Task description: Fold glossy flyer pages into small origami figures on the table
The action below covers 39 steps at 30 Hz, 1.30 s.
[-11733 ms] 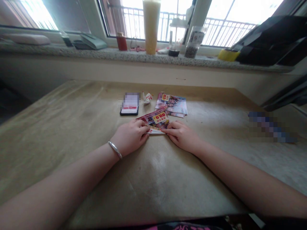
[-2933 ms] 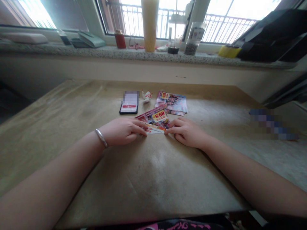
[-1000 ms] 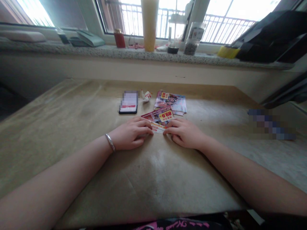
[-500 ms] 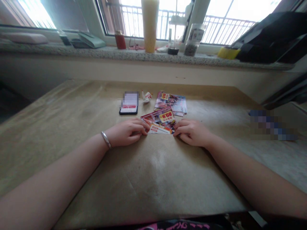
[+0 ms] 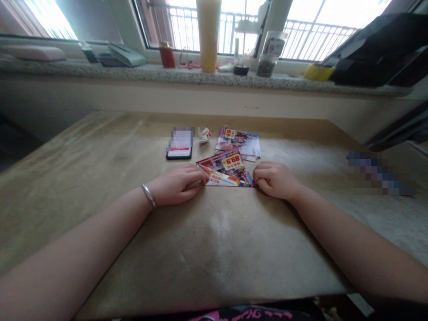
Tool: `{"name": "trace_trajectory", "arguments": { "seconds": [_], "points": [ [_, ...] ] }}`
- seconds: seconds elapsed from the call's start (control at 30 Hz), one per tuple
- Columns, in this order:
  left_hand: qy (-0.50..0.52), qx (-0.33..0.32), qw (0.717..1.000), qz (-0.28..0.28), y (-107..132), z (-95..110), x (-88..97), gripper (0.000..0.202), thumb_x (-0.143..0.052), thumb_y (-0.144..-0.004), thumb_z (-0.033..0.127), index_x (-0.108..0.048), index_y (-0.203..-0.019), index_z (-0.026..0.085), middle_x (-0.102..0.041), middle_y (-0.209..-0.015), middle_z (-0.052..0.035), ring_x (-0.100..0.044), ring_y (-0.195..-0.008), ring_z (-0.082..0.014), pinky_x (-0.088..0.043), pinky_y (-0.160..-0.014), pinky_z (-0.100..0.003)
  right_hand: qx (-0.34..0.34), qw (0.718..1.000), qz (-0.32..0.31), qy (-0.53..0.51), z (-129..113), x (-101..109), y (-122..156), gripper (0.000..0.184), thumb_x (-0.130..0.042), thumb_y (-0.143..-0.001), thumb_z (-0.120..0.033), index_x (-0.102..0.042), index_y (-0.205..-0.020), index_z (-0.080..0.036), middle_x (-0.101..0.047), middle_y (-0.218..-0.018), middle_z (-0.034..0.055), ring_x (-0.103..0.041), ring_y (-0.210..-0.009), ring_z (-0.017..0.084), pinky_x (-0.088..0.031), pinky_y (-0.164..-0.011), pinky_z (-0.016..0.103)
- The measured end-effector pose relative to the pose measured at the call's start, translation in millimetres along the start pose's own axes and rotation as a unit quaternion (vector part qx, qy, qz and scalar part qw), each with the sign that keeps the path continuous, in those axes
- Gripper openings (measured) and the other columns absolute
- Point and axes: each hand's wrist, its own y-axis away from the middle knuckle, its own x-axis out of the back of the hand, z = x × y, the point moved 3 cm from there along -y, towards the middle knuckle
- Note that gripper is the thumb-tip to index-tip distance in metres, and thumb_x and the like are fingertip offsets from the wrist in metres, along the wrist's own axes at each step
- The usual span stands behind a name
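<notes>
A colourful printed flyer (image 5: 230, 166) lies on the table in front of me, its near edge folded over so a white and orange strip shows. My left hand (image 5: 182, 183) is closed at the flyer's left corner, fingertips pressed on it. At the right end, my right hand (image 5: 276, 179) has its fingers curled together against the flyer's right corner. Just behind lies a stack of similar flyers (image 5: 245, 141), partly covered by the folded one. A silver bangle (image 5: 148, 196) circles my left wrist.
A phone (image 5: 179, 143) and a crumpled paper scrap (image 5: 204, 135) lie behind my left hand. A blurred flat item (image 5: 381, 174) is at the table's right. On the granite windowsill (image 5: 133, 73) stand a red bottle (image 5: 166, 55), a tall yellow cylinder (image 5: 209, 40) and a black bag (image 5: 371, 53).
My right hand has slid rightward along the folded edge, uncovering the flyer's right corner, and its fingers are more curled. My left hand stays at the left corner.
</notes>
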Motion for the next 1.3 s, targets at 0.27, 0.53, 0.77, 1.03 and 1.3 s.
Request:
{"name": "trace_trajectory", "arguments": {
  "seconds": [0.27,0.53,0.77,1.03,1.3],
  "points": [
    [-0.122,0.03,0.991,-0.034,-2,7,-11.9,0.046,-0.048,-0.091,0.045,-0.048,-0.133,0.027,-0.047,-0.126,-0.0094,-0.042,-0.122,-0.0266,-0.033,-0.108,-0.045,-0.079,0.991,0.099,0.032,-1,-1,-1,0.023,-0.049,-0.078,-0.012,-0.067,-0.089,-0.02,-0.065,-0.097,0.0072,-0.061,-0.083,0.02,-0.049,-0.071,0.032],
    [-0.073,-0.007,0.997,-0.021,-4,11,-8.8,0.023,-0.049,-0.091,0.035,-0.06,-0.103,0.018,-0.05,-0.134,-0.0112,-0.043,-0.127,-0.0254,-0.035,-0.108,-0.043,-0.036,0.988,0.121,-0.084,-12,-1,-6,0.022,-0.05,-0.083,-0.015,-0.063,-0.099,-0.022,-0.054,-0.127,0.0107,-0.056,-0.112,0.024,-0.048,-0.094,0.044],
    [-0.117,-0.011,0.993,-0.017,-7,11,-9.5,0.028,-0.046,-0.093,0.034,-0.057,-0.115,0.021,-0.053,-0.137,-0.0069,-0.04,-0.132,-0.0244,-0.024,-0.113,-0.05,-0.022,0.993,0.08,-0.089,-20,-4,-10,0.02,-0.049,-0.087,-0.016,-0.067,-0.097,-0.02,-0.069,-0.102,0.0088,-0.061,-0.094,0.021,-0.049,-0.084,0.039],
    [-0.145,0.023,0.989,-0.025,-2,4,-14.4,0.052,-0.037,-0.096,0.046,-0.035,-0.144,0.025,-0.037,-0.149,-0.0047,-0.023,-0.141,-0.028,-0.018,-0.115,-0.046,-0.015,0.991,0.072,-0.112,-21,-5,-10,0.022,-0.052,-0.084,-0.015,-0.073,-0.087,-0.02,-0.071,-0.084,0.0061,-0.061,-0.078,0.018,-0.048,-0.076,0.034],
    [-0.189,0.044,0.979,0.055,-1,6,-8.6,0.055,-0.039,-0.094,0.046,-0.035,-0.144,0.023,-0.033,-0.151,-0.0088,-0.022,-0.141,-0.0298,-0.017,-0.116,-0.049,-0.075,0.98,0.108,-0.152,-21,-8,-9,0.027,-0.049,-0.085,-0.016,-0.073,-0.098,-0.02,-0.07,-0.09,0.0077,-0.063,-0.083,0.018,-0.051,-0.076,0.033]
  ]
}}
